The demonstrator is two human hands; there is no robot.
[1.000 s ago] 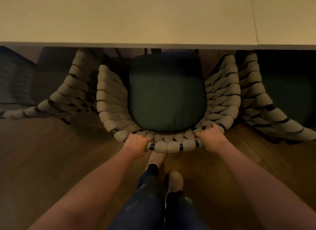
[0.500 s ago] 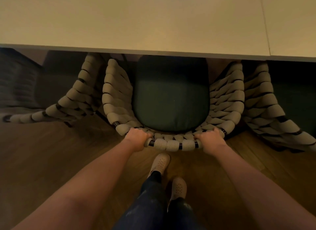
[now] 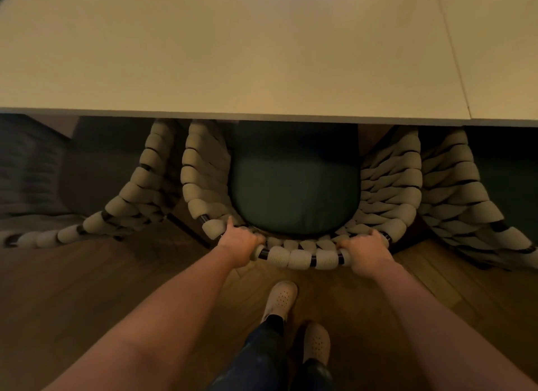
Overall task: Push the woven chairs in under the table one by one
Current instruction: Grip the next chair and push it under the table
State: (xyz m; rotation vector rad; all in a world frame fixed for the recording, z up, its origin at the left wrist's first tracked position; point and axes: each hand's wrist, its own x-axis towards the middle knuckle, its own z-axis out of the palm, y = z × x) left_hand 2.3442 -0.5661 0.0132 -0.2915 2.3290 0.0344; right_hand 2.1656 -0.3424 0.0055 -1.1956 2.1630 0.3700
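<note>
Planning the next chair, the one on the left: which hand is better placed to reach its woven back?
Left, probably. The left hand holds the middle chair at its left corner, beside the left chair; the right hand grips the opposite end, farther away.

woven chair (image 3: 294, 258) pushed further under table (image 3: 233, 70), cushion (image 3: 294, 198) more hidden

Two hands hold the round back of the middle woven chair (image 3: 302, 258). The left hand (image 3: 239, 241) grips the rim on one side, and the right hand (image 3: 365, 252) grips the other. The chair's green cushion (image 3: 294, 192) sits partly under the pale table (image 3: 233, 56). Another woven chair stands on each side. Two light shoes (image 3: 281, 299) stand on the wood floor (image 3: 72, 288).
</note>
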